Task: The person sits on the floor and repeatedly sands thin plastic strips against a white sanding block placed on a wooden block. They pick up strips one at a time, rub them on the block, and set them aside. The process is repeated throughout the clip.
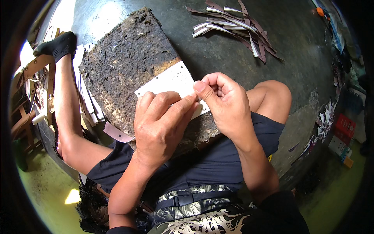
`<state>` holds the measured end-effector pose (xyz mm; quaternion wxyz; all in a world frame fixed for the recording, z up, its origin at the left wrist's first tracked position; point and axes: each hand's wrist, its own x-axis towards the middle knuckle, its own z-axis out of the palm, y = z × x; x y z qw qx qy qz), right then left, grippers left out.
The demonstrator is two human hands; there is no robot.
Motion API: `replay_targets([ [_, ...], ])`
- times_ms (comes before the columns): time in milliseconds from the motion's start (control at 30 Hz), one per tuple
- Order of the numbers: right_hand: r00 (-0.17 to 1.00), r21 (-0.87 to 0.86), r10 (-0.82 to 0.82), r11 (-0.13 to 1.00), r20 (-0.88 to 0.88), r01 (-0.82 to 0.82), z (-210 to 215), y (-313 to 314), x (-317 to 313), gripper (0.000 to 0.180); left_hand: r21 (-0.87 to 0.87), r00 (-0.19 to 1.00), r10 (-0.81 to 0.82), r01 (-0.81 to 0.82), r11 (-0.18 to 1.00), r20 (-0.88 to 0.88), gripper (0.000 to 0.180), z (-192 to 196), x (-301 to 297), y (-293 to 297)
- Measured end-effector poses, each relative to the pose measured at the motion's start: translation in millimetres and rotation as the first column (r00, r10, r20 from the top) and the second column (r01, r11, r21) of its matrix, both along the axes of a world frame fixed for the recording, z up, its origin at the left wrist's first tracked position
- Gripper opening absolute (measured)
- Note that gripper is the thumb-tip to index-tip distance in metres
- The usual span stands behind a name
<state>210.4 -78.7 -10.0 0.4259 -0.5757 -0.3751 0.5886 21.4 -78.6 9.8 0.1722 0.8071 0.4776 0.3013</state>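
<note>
My left hand and my right hand meet over a flat white strip with small punched holes. Both pinch the strip's near end, fingertips touching each other. The strip lies on a rough dark brown board that rests across my lap and slants up to the far left. My bare legs stretch out to either side, and the left foot wears a black sock.
A loose heap of brown and white cut strips lies on the dark floor at the far right. More pale strips are stacked beside the board on the left. Wooden frames stand far left, with small boxes at right.
</note>
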Motion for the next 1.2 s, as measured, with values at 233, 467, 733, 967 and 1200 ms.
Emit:
replay_targets([
  [233, 0.898, -0.177, -0.083, 0.984, -0.433, 0.005, -12.8, 2.4, 10.0, 0.02, -0.028, 0.997, 0.027, -0.025, 0.999, 0.071, 0.03, -0.9, -3.1, -3.0],
  [467, 0.865, -0.207, -0.111, 0.978, -0.489, 0.009, -21.2, 7.4, 15.7, 0.021, -0.031, 0.998, 0.008, -0.006, 1.0, 0.067, 0.032, -0.8, -3.7, -1.8],
  [733, 0.9, -0.237, -0.094, 0.971, -0.427, -0.011, -29.2, 11.4, 22.0, 0.019, -0.061, 0.997, 0.004, 0.001, 0.998, 0.076, 0.032, 0.8, -4.4, -1.2],
  [967, 0.925, -0.25, -0.09, 0.968, -0.369, -0.005, -42.0, 14.3, 25.8, 0.025, -0.049, 0.997, -0.015, 0.018, 0.999, 0.069, 0.032, 0.8, -5.2, 0.6],
  [1200, 0.945, -0.266, -0.093, 0.964, -0.315, 0.007, -53.6, 16.2, 28.4, 0.025, -0.057, 0.998, -0.017, 0.02, 0.998, 0.061, 0.033, 2.7, -4.8, 0.8],
])
